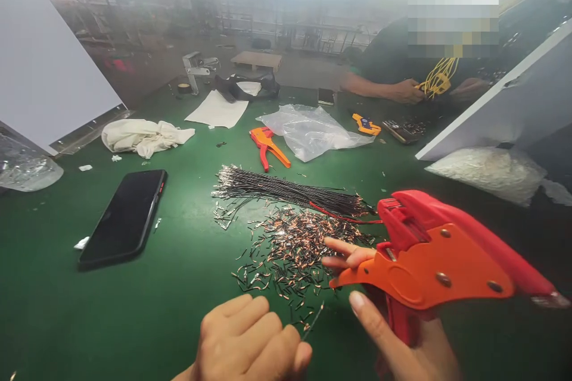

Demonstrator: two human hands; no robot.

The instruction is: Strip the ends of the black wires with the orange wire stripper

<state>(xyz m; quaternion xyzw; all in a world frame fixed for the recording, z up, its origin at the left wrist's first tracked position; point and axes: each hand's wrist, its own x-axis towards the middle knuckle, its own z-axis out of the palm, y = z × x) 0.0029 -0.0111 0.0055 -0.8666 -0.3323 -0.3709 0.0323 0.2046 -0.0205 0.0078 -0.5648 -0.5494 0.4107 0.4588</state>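
Note:
My right hand (pixel 393 333) grips a red and orange wire stripper (pixel 442 256) by its handles, held above the green table at the lower right. My left hand (pixel 250 342) is closed in a pinch on a short thin wire (pixel 313 321) that sticks out toward the stripper. Just beyond my hands lies a heap of cut insulation and copper scraps (pixel 290 247). Behind it a bundle of thin black wires (pixel 286 187) lies across the table.
A black phone (pixel 125 217) lies at left, a white cloth (pixel 143 136) beyond it. A second orange stripper (pixel 268 146), a clear plastic bag (pixel 313 131) and white paper (pixel 217 110) sit mid-table. Another person's hands (pixel 406 90) hold yellow wires (pixel 440 77). A white bag (pixel 491 172) lies at right.

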